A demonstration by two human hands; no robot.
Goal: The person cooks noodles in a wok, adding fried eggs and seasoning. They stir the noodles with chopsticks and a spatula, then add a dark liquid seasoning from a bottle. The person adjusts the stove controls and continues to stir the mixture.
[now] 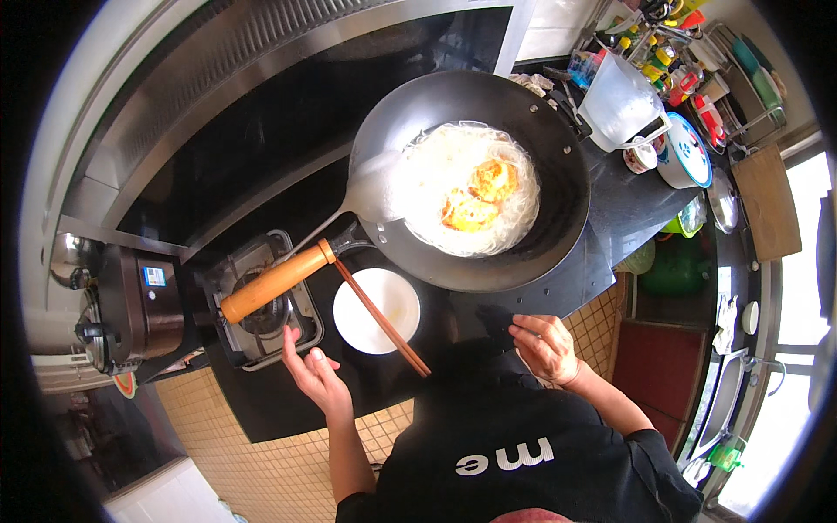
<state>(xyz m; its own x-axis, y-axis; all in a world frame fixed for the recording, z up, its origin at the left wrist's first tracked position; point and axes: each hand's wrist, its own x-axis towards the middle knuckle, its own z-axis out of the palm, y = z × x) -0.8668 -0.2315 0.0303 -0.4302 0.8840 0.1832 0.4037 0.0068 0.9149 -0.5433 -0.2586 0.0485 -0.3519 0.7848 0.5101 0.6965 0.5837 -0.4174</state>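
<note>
My left hand (317, 378) is raised near the front edge of the gas stove, below the wok's wooden handle (278, 281); it holds nothing. Loosely bent and holding nothing, my right hand (546, 348) hovers in front of my body at the counter's edge. Before me stands a large dark wok (556, 216). Pale thin noodles (435, 157) lie in it, topped by orange-brown pieces that look like fried eggs (494, 181). A metal spatula (373, 193) rests in the wok. Brown chopsticks (382, 320) lie across a white bowl (353, 333) between my hands.
A gas burner (261, 320) is under the wok's handle, with a dark rice cooker (153, 314) farther left. At the back right stand a translucent plastic pitcher (618, 101), a lidded white pot (683, 153) and several bottles (657, 62). A sink (719, 405) lies far right.
</note>
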